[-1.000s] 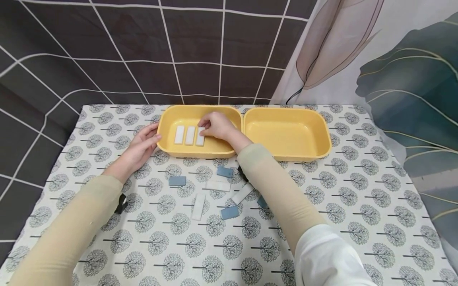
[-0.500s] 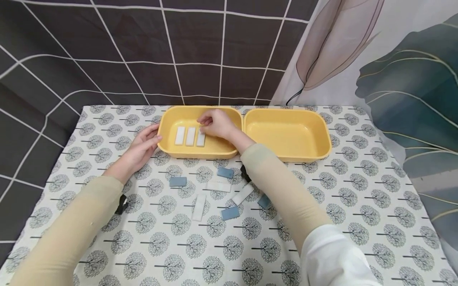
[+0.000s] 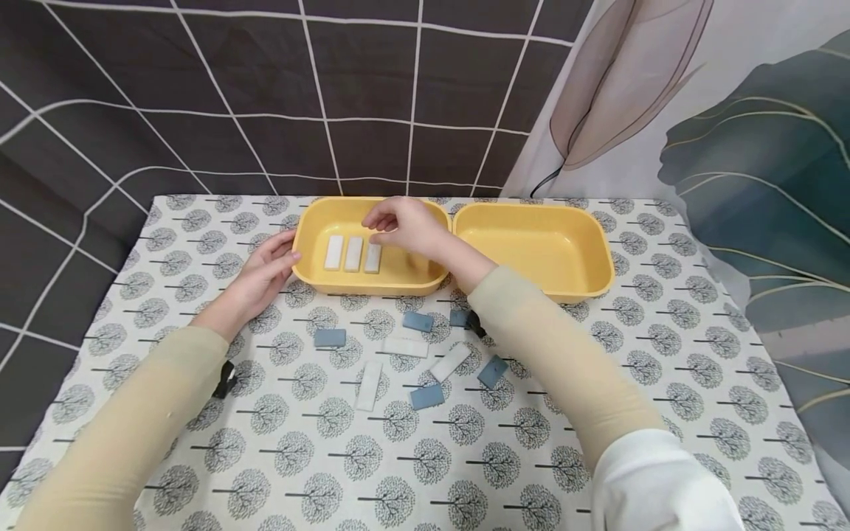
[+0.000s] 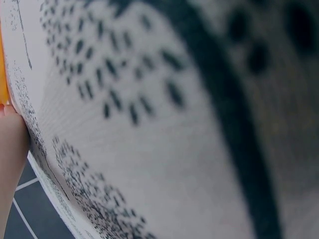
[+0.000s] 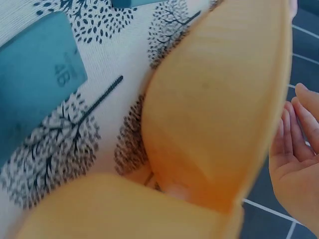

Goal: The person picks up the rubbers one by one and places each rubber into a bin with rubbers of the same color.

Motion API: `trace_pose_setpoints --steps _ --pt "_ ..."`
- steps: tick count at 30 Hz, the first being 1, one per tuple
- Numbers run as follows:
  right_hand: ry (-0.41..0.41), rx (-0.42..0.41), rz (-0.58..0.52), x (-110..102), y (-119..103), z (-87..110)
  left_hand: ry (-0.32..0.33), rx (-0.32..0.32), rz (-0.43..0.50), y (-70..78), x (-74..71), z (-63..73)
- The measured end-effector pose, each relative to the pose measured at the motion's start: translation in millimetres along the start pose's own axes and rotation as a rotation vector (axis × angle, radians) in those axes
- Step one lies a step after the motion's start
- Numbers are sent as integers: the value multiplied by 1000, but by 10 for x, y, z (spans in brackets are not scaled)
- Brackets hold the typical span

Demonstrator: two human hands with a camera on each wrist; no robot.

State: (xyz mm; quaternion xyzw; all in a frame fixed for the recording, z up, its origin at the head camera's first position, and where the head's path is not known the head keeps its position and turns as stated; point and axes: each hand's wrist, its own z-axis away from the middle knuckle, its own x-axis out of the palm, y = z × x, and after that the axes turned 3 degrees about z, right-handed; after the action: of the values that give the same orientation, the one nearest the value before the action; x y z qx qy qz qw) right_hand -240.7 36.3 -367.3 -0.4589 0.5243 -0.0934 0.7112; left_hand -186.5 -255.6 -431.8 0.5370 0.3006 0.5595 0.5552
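My left hand (image 3: 262,273) rests with relaxed fingers against the outer left end of the left yellow tub (image 3: 372,287). Three white blocks (image 3: 353,254) lie side by side on that tub's floor. Above the right-hand block (image 3: 372,258) hovers my right hand (image 3: 410,227), its fingers loosely bent with nothing between them. In the right wrist view the same hand (image 5: 296,164) shows at the right edge, beyond the tub's wall. A blue eraser (image 5: 37,79) marked 4B lies on the cloth there. Only part of the left hand shows in the left wrist view.
A second yellow tub (image 3: 531,254) adjoins the first on its right. In front lie loose white blocks (image 3: 405,346) and several blue erasers (image 3: 427,396) on the tree-print cloth (image 3: 292,442). A dark gridded backdrop (image 3: 265,74) stands behind.
My right hand has let go of the right-hand white block and lifted slightly away to the right. More loose blue erasers show as the forearm shifts right. The left hand has not moved.
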Motion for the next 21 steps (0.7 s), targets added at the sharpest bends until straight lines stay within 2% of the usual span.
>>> trace_pose_setpoints --steps 7,15,21 --pt "-10 -69 41 -123 -70 223 1 2 17 -3 3 -5" --pt "-50 -131 9 -206 -62 529 3 4 3 -8 -5 -8" --pt "-97 -129 34 -238 -63 759 7 -7 -11 1 -3 -9"
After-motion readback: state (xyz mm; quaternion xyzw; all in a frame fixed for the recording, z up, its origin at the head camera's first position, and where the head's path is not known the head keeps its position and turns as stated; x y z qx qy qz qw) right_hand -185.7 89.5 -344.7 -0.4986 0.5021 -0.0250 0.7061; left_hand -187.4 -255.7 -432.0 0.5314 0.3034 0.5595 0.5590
